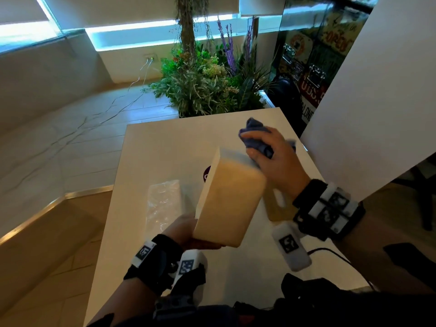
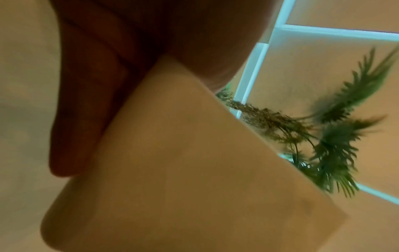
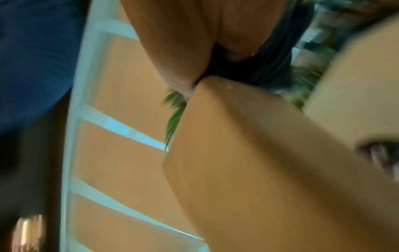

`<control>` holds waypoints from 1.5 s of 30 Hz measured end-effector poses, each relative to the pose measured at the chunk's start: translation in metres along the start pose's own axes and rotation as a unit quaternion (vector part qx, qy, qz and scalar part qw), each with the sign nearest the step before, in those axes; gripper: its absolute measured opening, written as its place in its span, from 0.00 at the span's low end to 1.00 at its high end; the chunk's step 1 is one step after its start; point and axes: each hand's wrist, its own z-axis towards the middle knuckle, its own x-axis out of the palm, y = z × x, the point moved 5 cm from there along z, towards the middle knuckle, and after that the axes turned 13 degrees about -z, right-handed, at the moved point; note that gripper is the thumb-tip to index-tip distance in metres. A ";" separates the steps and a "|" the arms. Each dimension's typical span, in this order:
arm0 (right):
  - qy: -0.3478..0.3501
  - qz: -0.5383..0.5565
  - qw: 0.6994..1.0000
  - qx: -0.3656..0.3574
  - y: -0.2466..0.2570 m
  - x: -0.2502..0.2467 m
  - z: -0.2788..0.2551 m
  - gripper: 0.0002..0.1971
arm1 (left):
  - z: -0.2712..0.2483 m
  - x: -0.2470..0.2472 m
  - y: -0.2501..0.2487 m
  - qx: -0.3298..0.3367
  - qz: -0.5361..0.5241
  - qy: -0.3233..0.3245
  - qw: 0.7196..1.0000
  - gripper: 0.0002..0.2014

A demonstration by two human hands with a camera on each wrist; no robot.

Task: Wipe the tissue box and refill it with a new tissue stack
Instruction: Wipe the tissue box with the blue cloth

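1. Tissue box (image 1: 230,199) — pale wood, held clear of the white bench (image 1: 153,156), tilted with its far end raised; edges blurred in the head view.
2. Left hand (image 1: 186,230) under the near, lower end of the box, gripping it from below; in the left wrist view, fingers (image 2: 86,102) lying along one face of the box (image 2: 183,170).
3. Right hand (image 1: 271,156) at the far, upper end of the box, closed round a bunched blue cloth (image 1: 257,135); cloth and fingers touching the upper corner. Right wrist view confirms the box corner (image 3: 248,153) against the dark cloth (image 3: 270,64).
4. Clear-wrapped tissue stack (image 1: 164,204) flat on the bench, just left of the box and beside the left hand — not touched by either hand.
5. Flat wooden panel with a slot (image 1: 276,204) lying on the bench beneath the right wrist, partly hidden by the box.
6. Potted greenery (image 1: 207,83) on the floor beyond the far bench edge.
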 end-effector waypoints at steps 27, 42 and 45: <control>-0.045 -0.043 0.974 -0.217 0.005 0.019 -0.069 0.21 | 0.007 -0.028 -0.027 0.222 -0.079 -0.131 0.963 0.18; 0.286 0.041 0.942 -0.170 0.021 0.038 -0.050 0.23 | 0.009 -0.033 -0.050 0.274 0.156 -0.186 0.931 0.17; 0.289 0.041 0.956 -0.041 -0.006 0.047 -0.033 0.22 | 0.005 -0.022 -0.049 0.262 0.140 -0.169 0.940 0.23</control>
